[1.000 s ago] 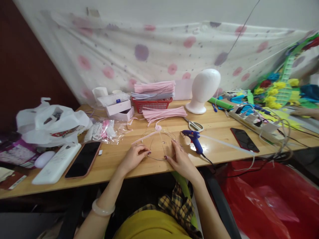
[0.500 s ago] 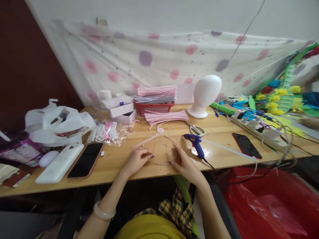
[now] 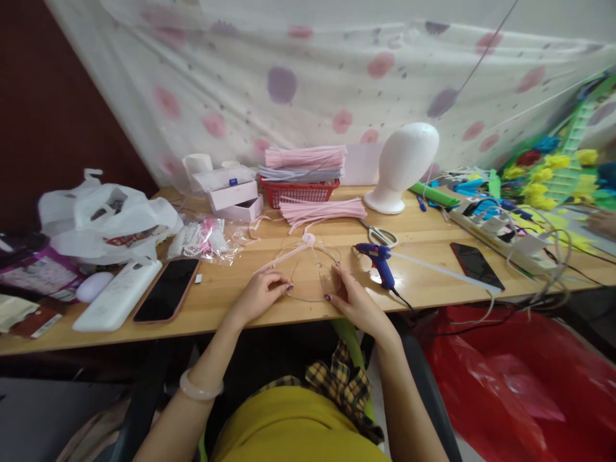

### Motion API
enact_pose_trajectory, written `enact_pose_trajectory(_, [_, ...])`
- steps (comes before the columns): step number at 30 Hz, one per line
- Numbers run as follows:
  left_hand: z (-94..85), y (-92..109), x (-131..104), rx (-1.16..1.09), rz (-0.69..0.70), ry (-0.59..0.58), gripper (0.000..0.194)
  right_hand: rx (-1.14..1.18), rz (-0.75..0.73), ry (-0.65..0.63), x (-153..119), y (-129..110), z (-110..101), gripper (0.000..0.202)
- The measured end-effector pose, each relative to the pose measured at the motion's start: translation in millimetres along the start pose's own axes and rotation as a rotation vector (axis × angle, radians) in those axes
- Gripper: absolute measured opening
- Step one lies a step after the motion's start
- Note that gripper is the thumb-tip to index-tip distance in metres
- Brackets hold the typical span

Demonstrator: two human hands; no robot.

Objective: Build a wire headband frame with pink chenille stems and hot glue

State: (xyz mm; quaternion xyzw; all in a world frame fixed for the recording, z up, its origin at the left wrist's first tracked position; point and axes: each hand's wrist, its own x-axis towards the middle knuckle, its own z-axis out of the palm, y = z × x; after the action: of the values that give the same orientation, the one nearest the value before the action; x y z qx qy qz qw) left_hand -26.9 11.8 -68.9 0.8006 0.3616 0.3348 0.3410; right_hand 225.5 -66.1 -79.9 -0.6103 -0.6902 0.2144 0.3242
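Note:
A thin wire ring frame (image 3: 308,299), with finer wires across it, is held between my two hands just above the table's front part. My left hand (image 3: 264,292) pinches its left side, thumb and fingertips together. On the right side my right hand (image 3: 353,296) grips the wire between thumb and fingers. A pink fuzzy strip (image 3: 283,258) runs from near my left hand up to a small pink coil (image 3: 308,239) at the far edge of the ring. A blue glue gun (image 3: 380,260) lies to the right of my right hand, its nozzle pointing left.
Behind the ring lie pink pipe cleaners (image 3: 322,212), scissors (image 3: 380,236) and a red basket (image 3: 301,194). A white foam head (image 3: 405,167) stands at the back. Phones (image 3: 167,290), a power strip (image 3: 500,240) with cables, and plastic bags (image 3: 110,215) occupy the sides.
The camera view has tipped downward, so the table things sit a little higher in the picture. Both hands keep their hold on the wire ring, with little visible movement.

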Motion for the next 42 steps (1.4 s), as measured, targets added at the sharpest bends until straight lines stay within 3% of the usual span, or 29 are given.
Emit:
enact_pose_trajectory(19, [-1.5,-2.4,-0.2,-0.039,0.022,-0.035,0.011,-0.021,0.007,-0.016,0.2,-2.8,-0.7,0.064])
enact_pose_trajectory(42, [2.2,-2.6,-2.5,0.070,0.056,-0.032,0.011,-0.030,-0.003,0.009,0.1,-3.0,1.0,0.062])
